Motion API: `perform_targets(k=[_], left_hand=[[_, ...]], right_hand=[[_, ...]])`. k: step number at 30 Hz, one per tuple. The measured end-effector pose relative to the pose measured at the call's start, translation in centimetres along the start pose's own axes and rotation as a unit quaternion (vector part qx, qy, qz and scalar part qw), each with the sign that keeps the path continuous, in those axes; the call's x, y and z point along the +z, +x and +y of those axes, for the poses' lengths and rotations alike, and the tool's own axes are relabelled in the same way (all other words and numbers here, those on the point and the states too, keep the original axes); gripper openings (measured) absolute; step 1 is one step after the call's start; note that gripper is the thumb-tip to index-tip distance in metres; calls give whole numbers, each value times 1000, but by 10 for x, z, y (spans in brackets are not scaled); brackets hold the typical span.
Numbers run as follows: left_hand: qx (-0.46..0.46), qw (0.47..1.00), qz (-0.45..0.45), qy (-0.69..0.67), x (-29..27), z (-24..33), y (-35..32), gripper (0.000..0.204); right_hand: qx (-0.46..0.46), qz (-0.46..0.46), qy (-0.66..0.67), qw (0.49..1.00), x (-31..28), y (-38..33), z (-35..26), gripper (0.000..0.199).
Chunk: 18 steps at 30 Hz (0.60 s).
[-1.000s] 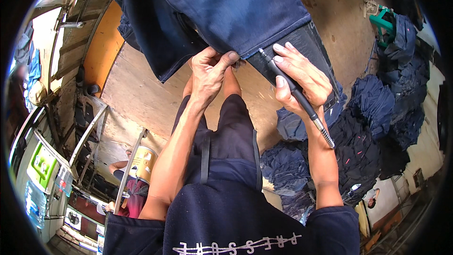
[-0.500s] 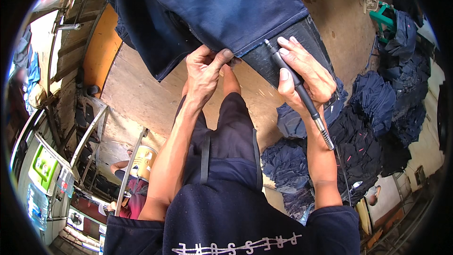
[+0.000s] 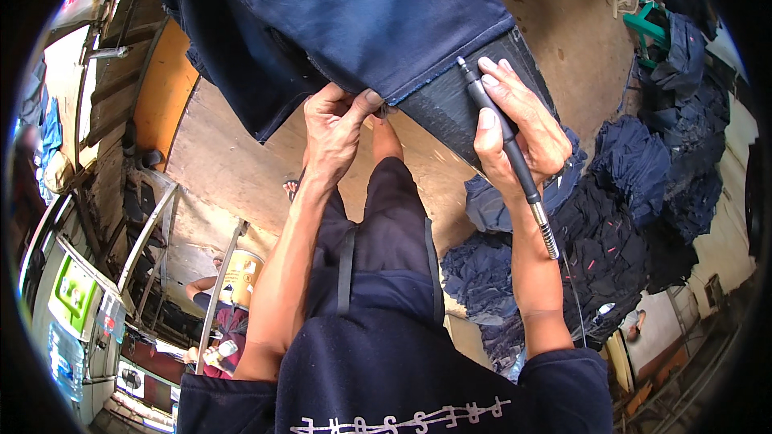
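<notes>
A pair of dark blue denim shorts point(image 3: 394, 16) spreads across the top of the view, one leg drawn over a flat dark board point(image 3: 446, 108) that sticks out below the hem. My left hand point(image 3: 334, 133) is closed, thumb and fingers pinching the hem at the near corner of that leg. In my right hand point(image 3: 535, 133) is a black pen-shaped rotary handpiece point(image 3: 512, 150) with a metal spring at its rear and a thin cable below. Its narrow tip points at the hem edge; whether it touches the cloth I cannot tell.
Heaps of dark cloth point(image 3: 595, 249) lie on the floor at right, below a green plastic stool point(image 3: 647, 28). A metal frame, a yellow tin point(image 3: 240, 277) and a seated person point(image 3: 225, 337) are at lower left. An orange panel point(image 3: 165, 88) stands at upper left.
The shorts, board and my left hand have shifted slightly left in view. The handpiece tip has risen slightly along the hem toward the far side; both grips stay the same.
</notes>
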<state>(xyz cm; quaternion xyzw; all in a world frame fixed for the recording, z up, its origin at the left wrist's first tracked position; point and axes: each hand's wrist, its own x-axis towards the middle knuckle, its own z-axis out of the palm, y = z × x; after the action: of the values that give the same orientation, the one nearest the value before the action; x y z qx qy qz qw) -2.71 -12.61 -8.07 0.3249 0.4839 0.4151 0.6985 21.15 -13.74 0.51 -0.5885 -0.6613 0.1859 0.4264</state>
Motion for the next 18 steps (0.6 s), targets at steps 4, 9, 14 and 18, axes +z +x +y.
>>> perform_targets(k=[4,9,14,18], left_hand=[[-10,1000,7,16,-1,0,0,18],[-2,1000,-7,16,-3,0,1,20],[-6,1000,-7,23,-4,0,2,17],[-10,1000,2,21,-4,0,2,11]], right_hand=[[8,19,-10,1000,0,0,1,27],[30,6,-28,999,-4,-2,0,29],[42,22,-38,998,-4,-5,2,29],[38,38,-46,998,-1,-6,7,28]])
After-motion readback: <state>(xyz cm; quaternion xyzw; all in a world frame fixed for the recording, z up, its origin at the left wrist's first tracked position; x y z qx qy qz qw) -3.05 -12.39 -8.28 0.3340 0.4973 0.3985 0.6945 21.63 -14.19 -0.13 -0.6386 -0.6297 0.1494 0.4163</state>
